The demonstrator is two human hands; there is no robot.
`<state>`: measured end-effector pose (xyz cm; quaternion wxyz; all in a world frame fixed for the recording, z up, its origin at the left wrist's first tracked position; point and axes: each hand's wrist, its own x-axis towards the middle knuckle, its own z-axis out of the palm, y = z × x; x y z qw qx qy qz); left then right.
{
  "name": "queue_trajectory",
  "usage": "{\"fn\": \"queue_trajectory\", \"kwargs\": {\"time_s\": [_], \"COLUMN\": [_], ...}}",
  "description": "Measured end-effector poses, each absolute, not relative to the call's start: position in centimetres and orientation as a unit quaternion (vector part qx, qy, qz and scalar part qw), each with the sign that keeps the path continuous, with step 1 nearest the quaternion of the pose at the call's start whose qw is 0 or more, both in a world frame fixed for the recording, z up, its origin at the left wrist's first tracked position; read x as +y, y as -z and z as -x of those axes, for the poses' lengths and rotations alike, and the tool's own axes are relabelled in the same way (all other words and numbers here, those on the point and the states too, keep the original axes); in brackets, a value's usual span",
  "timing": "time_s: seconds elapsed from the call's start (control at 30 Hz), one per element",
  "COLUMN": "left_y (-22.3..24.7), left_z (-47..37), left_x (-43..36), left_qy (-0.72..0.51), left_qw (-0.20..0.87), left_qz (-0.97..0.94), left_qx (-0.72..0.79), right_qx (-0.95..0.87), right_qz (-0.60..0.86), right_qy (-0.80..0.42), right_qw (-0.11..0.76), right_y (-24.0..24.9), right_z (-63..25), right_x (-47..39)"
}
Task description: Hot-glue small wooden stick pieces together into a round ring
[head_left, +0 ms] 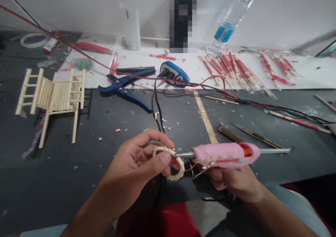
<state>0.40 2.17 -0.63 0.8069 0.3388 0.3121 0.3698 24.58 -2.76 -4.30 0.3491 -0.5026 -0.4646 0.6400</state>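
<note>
Between the thumb and fingers of my left hand (141, 160) is a small ring of short wooden pieces (180, 167). My right hand (236, 181) is wrapped round the handle of a pink glue gun (220, 155). The gun's metal nozzle points left and meets the upper right part of the ring, close to my left thumb tip. A clear glue stick (273, 151) sticks out of the gun's back end. Part of the right hand is hidden behind the gun.
A small chair built of wooden sticks (60, 97) stands at left. Blue cutters (126, 90) and a blue power socket (174, 73) lie behind my hands. Cables (155, 100) cross the table. Red-wrapped chopsticks (236, 69), a bottle (225, 30) and a utility knife (258, 136) are at right.
</note>
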Motion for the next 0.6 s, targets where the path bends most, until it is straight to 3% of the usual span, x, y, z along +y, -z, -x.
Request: {"fn": "queue_trajectory", "kwargs": {"time_s": [0.6], "left_y": [0.50], "left_z": [-0.25], "left_x": [2.15], "left_qy": [-0.365], "left_qw": [0.811], "left_qz": [-0.337], "left_qx": [0.308], "right_qx": [-0.482], "right_qz": [0.514], "right_qy": [-0.619], "right_qw": [0.347], "right_y": [3.60], "right_z": [-24.39], "right_x": [-2.59]}}
